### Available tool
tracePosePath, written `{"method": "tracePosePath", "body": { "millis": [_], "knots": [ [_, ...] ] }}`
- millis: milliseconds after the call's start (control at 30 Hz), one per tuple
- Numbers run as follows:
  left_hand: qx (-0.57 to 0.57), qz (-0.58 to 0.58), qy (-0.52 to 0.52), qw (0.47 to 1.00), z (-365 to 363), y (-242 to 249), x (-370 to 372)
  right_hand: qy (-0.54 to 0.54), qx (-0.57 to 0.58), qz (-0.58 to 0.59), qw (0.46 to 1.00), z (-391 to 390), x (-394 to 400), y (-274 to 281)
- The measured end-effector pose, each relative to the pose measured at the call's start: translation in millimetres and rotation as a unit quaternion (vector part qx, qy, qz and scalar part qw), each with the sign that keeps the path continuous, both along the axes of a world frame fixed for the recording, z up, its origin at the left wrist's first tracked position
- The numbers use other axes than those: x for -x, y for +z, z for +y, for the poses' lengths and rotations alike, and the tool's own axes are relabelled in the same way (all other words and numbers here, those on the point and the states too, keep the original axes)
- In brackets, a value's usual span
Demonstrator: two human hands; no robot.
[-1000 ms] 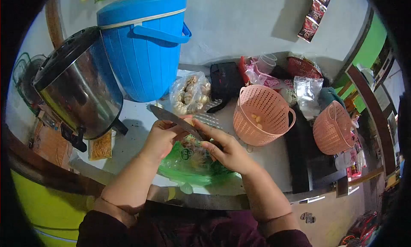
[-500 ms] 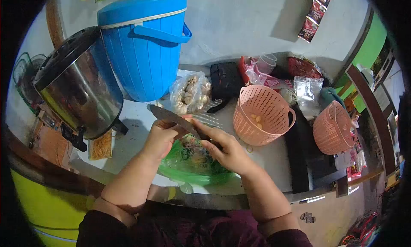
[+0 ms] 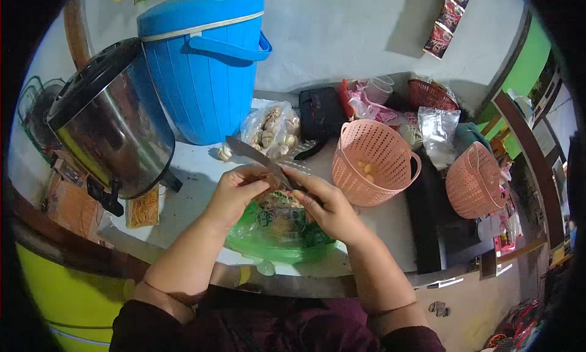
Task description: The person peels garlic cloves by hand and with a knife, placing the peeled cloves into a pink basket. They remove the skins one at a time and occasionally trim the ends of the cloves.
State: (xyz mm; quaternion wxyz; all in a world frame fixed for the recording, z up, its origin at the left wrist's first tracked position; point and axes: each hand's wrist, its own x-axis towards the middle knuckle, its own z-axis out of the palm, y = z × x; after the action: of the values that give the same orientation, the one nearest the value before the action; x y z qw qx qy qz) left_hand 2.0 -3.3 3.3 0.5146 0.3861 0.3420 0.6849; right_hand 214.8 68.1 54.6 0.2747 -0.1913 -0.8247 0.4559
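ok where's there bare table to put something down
Bare white table shows between the right forearm, the larger pink basket and the black strip, and between the steel pot and the left forearm. Crowded: the back, from the bulb bag to the red basket, and between the forearms, where the green bag spreads.

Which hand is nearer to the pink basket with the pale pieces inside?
Right. The right hand is at the basket's near left side; the left hand is farther left, beside the knife blade.
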Motion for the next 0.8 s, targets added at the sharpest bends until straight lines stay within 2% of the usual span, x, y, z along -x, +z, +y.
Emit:
{"method": "tracePosePath", "body": {
  "millis": [133,333,433,600,800],
  "knots": [
    [0.035,0.063,-0.007,0.997,-1,6,-1,0.014,0.022,0.020,0.999,1,0,0],
    [0.101,0.221,0.017,0.970,-3,13,-8,0.067,0.149,0.035,0.986,-1,-5,7],
    [0.081,0.233,0.065,0.967,2,7,-5,0.084,0.211,0.046,0.973,5,-9,4],
    [0.043,0.145,0.100,0.983,9,0,6,0.036,0.269,0.006,0.962,13,-13,1],
    [0.014,0.020,0.091,0.996,10,-2,10,0.090,0.266,-0.080,0.956,15,-18,2]
  ]
}}
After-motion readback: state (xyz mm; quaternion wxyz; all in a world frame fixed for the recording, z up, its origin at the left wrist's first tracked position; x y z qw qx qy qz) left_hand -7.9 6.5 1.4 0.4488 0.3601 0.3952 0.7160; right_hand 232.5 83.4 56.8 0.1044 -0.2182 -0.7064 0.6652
